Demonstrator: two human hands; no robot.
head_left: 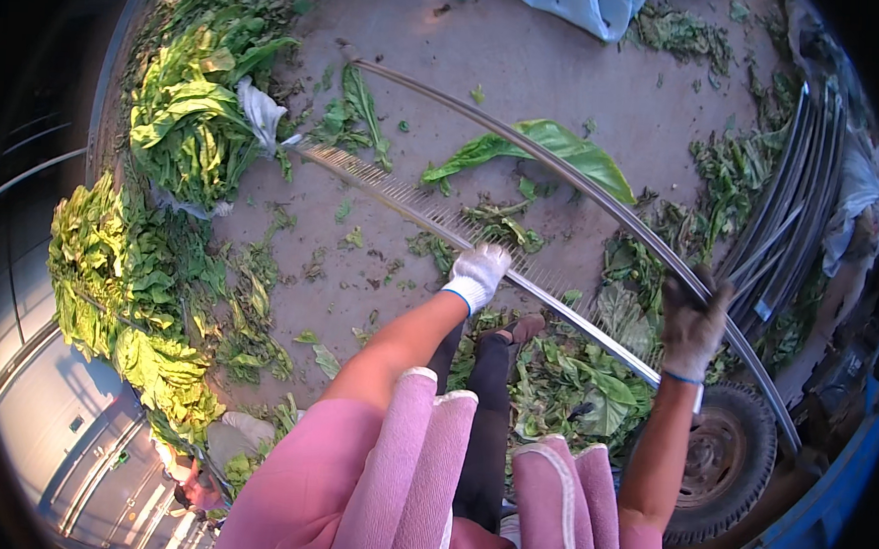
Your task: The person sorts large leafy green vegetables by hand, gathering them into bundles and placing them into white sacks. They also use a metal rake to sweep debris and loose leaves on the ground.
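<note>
My left hand, in a white knit work glove, is closed around a long metal rail lined with many thin tines. The rail slants from upper left to lower right above the floor. My right hand, in a dirtier glove, grips a second long metal bar. That bar looks curved and reaches from the upper middle down past the wheel at lower right. Between rail and bar, a large green leaf lies on the floor.
Bundled leaves and yellow-green leaves pile up at left. Metal bars are stacked at right, above a spare wheel and a blue side wall. Scraps litter the floor. A person is at lower left.
</note>
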